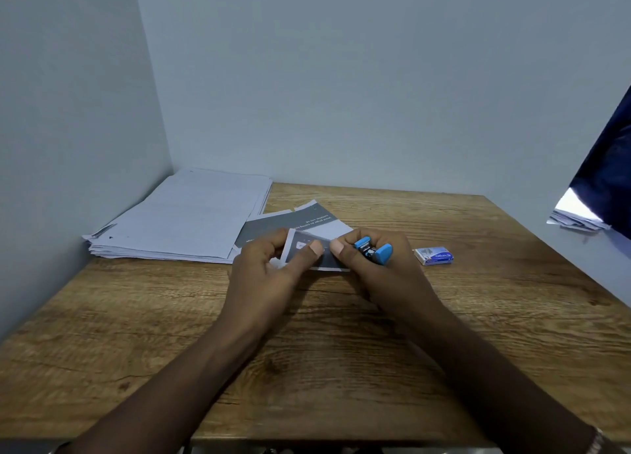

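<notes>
A grey and white printed sheet [297, 223] lies on the wooden table [307, 351], its near edge folded up. My left hand [263, 269] pinches that folded part [327, 260] with the thumb on top. My right hand [379, 269] grips a small blue stapler [374, 248] in its curled fingers, and its thumb presses the same fold from the right. Both thumbs nearly meet on the paper.
A thick stack of white papers [184, 218] lies at the back left against the corner walls. A small blue and white staple box [434, 255] sits to the right of my hands. More papers [577, 219] and dark blue cloth [611, 177] show at the far right.
</notes>
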`<state>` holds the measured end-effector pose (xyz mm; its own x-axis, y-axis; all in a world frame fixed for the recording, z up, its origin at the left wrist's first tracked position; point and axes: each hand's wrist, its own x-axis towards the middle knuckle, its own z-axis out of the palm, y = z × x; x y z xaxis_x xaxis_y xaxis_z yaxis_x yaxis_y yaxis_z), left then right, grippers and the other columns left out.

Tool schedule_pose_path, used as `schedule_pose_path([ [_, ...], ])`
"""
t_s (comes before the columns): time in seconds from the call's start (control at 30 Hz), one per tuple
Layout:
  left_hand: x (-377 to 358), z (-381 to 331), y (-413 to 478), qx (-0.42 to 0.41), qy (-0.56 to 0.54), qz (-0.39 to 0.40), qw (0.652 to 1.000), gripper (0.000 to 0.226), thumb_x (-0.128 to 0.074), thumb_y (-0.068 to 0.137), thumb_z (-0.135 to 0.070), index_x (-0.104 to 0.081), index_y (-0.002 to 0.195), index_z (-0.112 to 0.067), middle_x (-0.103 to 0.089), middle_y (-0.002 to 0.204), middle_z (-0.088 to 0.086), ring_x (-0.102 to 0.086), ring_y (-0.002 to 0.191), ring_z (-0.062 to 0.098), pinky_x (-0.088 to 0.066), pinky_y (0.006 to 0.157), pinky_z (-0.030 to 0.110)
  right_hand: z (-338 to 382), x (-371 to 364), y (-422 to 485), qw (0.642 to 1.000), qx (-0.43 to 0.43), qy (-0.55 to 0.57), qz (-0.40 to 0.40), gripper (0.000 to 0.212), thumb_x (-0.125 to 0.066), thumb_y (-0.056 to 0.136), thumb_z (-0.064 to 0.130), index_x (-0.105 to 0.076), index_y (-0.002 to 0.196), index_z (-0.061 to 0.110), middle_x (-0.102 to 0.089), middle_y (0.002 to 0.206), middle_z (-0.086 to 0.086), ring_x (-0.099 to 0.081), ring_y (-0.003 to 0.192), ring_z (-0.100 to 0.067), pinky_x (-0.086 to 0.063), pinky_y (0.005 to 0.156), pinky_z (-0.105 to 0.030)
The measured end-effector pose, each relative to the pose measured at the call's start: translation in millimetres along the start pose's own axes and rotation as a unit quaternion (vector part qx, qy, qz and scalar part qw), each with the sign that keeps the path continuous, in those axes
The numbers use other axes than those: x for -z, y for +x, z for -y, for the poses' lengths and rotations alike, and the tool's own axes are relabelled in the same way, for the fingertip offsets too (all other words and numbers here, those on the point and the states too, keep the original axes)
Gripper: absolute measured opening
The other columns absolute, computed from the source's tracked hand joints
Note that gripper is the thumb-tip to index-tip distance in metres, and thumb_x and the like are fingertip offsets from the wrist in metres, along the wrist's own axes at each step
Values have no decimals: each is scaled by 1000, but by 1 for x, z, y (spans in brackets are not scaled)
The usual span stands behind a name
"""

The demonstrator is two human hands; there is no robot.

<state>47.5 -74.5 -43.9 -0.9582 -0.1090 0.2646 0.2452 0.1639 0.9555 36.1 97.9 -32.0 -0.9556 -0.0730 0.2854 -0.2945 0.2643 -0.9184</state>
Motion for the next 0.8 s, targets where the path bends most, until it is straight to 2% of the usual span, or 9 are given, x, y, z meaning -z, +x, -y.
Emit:
schedule_pose_path([
  [0.17,0,3,2,27,-3,3,1000,23,-81,81,-36,-81,100,-23,-81,93,-7,-75,87,12,-62,81,46,0,-1,-1,1000,25,-13,10,20,-69,93,27,-73,83,11,-67,61,5,-59,56,-3,-44,50,-16],
  [0.23,1,5,4,42,-27,21,999,19,-78,86,-34,-81,99,-21,-82,89,-6,-77,81,12,-62,72,38,-1,0,-1,999,30,-14,9,20,-68,94,26,-70,78,15,-64,54,12,-57,51,0,-42,48,-13],
  [0.33,-1,6,6,48,-44,34,997,20,-70,92,-33,-81,93,-17,-81,80,-4,-74,67,7,-51,54,19,-4,0,-1,1000,27,-2,13,20,-68,94,27,-67,76,18,-60,49,19,-55,47,3,-39,47,-10],
  [0.47,-1,5,5,66,-77,54,993,25,-64,97,-31,-79,86,-14,-80,72,-1,-72,58,5,-48,47,14,-7,1,-1,1000,7,17,7,18,-69,93,29,-68,79,18,-60,51,20,-55,47,4,-39,48,-12],
  [0.53,-1,4,4,70,-94,70,991,29,-61,99,-31,-80,88,-13,-80,75,3,-73,61,8,-50,49,16,-6,2,-1,1000,12,23,12,19,-68,94,26,-68,77,19,-60,50,19,-55,46,4,-38,46,-10],
  [0.7,0,6,2,68,-117,103,985,30,-57,101,-33,-78,105,-13,-81,94,9,-77,83,22,-58,74,34,-4,3,-2,999,20,32,9,21,-68,95,22,-68,74,19,-60,48,18,-55,45,4,-38,44,-8],
  [0.8,0,7,2,65,-115,99,986,29,-57,101,-32,-77,109,-13,-81,96,9,-77,88,26,-57,81,40,-4,3,-3,999,22,36,13,19,-68,95,22,-69,77,16,-62,50,17,-56,46,4,-39,44,-9],
])
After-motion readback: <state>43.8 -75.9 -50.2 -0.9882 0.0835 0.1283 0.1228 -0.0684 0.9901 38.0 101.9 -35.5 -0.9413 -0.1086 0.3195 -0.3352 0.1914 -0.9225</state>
